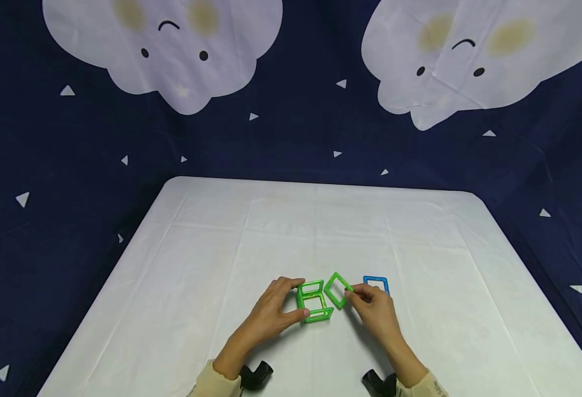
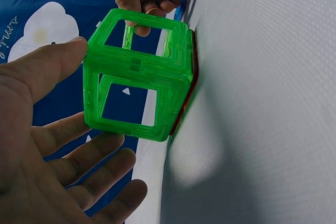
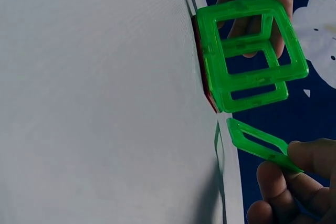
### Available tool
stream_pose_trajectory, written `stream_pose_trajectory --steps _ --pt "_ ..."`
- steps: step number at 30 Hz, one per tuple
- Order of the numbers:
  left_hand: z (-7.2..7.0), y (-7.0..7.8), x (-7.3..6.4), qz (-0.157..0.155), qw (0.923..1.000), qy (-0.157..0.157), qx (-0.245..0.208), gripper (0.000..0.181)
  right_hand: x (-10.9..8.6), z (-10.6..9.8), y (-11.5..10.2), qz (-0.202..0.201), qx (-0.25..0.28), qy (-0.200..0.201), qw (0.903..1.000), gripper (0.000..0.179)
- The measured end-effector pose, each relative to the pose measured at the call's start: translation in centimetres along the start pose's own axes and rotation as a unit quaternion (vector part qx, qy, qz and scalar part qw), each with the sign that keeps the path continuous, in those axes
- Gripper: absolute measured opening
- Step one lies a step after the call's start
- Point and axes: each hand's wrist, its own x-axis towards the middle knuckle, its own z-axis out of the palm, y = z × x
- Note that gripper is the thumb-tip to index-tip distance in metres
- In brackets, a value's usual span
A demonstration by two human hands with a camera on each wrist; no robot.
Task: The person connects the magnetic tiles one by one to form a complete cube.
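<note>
A green open-framed box of magnetic tiles stands on a red tile at its base. My left hand holds the box from the left, thumb at its near edge and index fingertip at its far corner. The other left fingers spread below it in the left wrist view. Just right of the box, my right hand pinches a loose green square magnetic tile between thumb and fingers. That tile is tilted, with a corner towards the box and a small gap between them.
A blue square tile lies behind my right hand, partly hidden by it. The white cloth-covered table stretches beyond. A dark blue curtain with clouds hangs around it. Black camera mounts sit at both wrists.
</note>
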Motion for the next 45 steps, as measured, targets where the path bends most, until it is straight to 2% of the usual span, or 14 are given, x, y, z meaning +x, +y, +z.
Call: stream_pose_trajectory --steps 20,27,36,45 --pt "0.0 0.0 0.1 0.003 1.0000 0.002 0.002 0.059 -0.9 0.4 -0.1 -0.030 0.001 -0.012 0.9995 0.007" --pt "0.1 -0.1 0.0 0.005 1.0000 0.003 0.003 0.059 -1.4 0.5 -0.3 -0.013 0.011 -0.033 0.9993 0.006" --pt "0.1 -0.1 0.0 0.006 1.0000 0.003 0.007 0.059 -1.8 0.6 -0.5 -0.019 0.023 -0.044 0.9986 0.003" --pt "0.2 -0.1 0.0 0.006 1.0000 0.003 0.006 0.059 -1.9 0.6 -0.5 -0.007 0.032 -0.061 0.9976 0.005"
